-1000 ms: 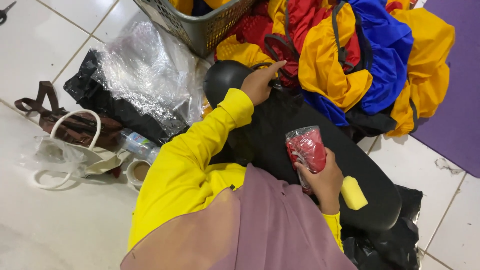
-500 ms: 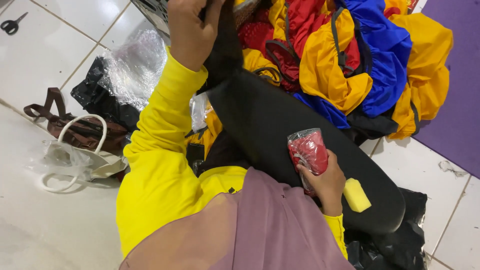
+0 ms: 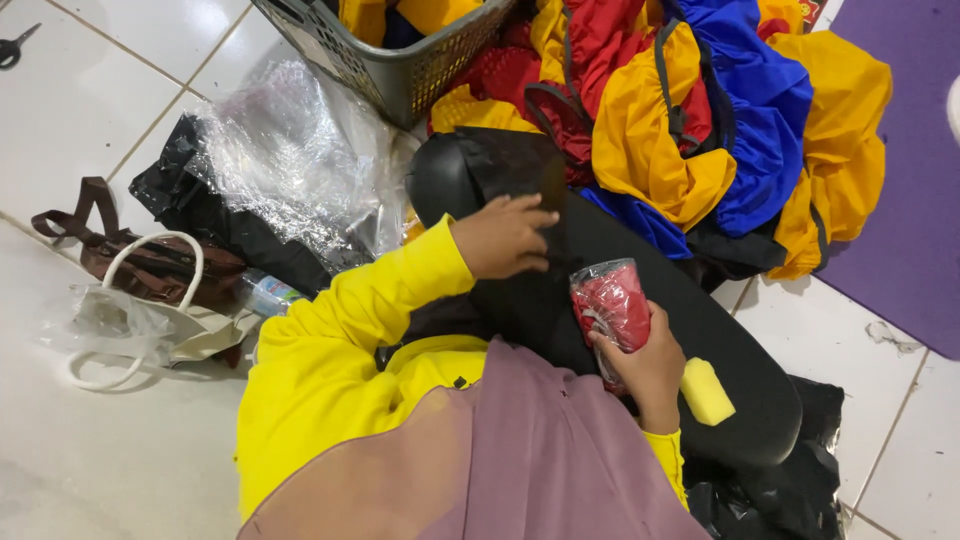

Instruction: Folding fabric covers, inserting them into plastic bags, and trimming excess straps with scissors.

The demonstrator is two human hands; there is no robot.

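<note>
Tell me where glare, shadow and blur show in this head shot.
Head view: even, soft light; white glare patches on the crinkled clear plastic sheet and a faint sheen on the floor tiles; only soft shadow under the grey basket. The left hand and right hand are sharp, with no motion blur.

White tiled floor [image 3: 90,110] under everything. Directly on it, taking the grey slatted plastic basket [image 3: 400,75] as landmark: crumpled clear plastic sheeting [image 3: 290,160] just left; brown strapped bag [image 3: 140,265] farther left and nearer; black scissors [image 3: 12,48] far left; heaped yellow, red and blue cloth [image 3: 700,130] right; purple mat [image 3: 915,180] beyond.
</note>
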